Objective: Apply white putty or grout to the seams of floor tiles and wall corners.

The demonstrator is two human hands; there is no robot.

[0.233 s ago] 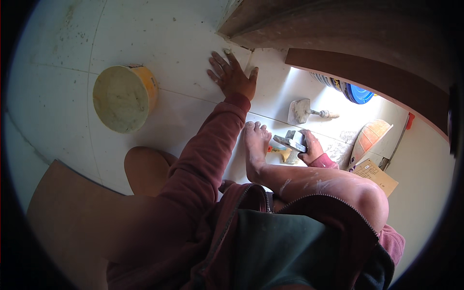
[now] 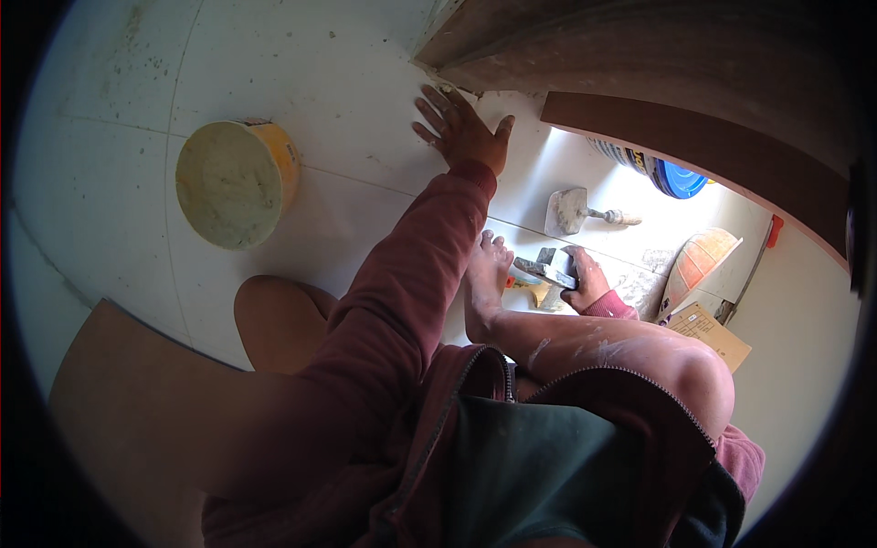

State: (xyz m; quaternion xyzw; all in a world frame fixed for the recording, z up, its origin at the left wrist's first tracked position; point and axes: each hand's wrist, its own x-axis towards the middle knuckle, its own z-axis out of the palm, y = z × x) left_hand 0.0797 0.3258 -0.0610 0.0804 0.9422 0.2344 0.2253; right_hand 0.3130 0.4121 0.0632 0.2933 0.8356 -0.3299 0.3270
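- Spanning most of the upper left of the frame, the white tiled floor (image 2: 301, 82) shows dark specks and grout lines.
- Brown wooden panel (image 2: 639, 55) fills the upper right; its near corner meets the floor at upper centre.
- Yellow bucket (image 2: 289, 173) stands left of centre, its inside coated with pale grey residue.
- Container with a blue lid (image 2: 681, 178) sits partly hidden beneath the panel's edge, right of centre.
- Orange curved piece (image 2: 699, 269) and brown cardboard (image 2: 708, 331) lie close together at the right.
- Left hand (image 2: 461, 131), upper centre: palm down, fingers spread, nothing held. It has shifted rightward and slightly upward, which brings its fingertips nearer the panel's corner. Whether it presses on the tile cannot be determined.
- Right hand (image 2: 589, 274), right of centre: curled around the tool, with no marked shift noted.
- Trowel (image 2: 568, 212) rests flat on the floor above the right hand, wooden handle pointing right, not held.
- Grey flat tool (image 2: 554, 267), smeared with pale residue, is in the right hand's grasp, beside the bare foot (image 2: 489, 269).
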